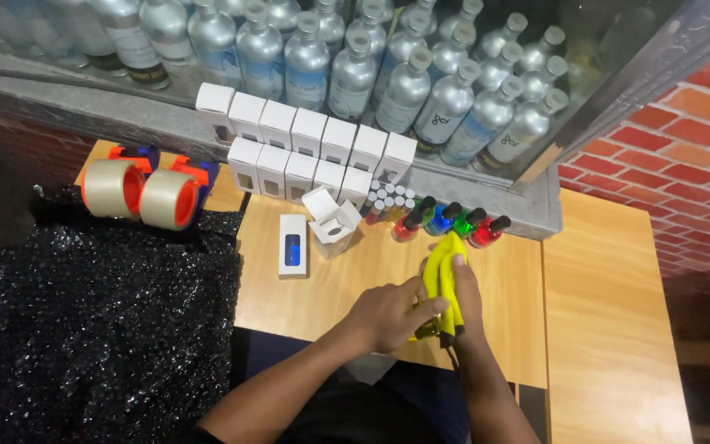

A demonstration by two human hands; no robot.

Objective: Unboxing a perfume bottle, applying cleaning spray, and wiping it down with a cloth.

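A yellow cloth (440, 278) is wrapped around something small that I cannot make out, above the wooden table (371, 271). My right hand (464, 300) grips the cloth from the right, fingers stretched along it. My left hand (388, 312) closes on its lower part from the left. Just beyond the cloth stands a row of small coloured bottles with black caps: red (405, 228), blue (440, 220), green (467, 222) and red (486, 232).
White boxes (306, 144) are stacked in two rows at the back, one open box (332, 219) and a flat box with a blue window (292, 244) in front. Silver bottles (355, 66) fill a glass case. Tape rolls (141, 193) lie left, above black sequinned fabric (92, 321).
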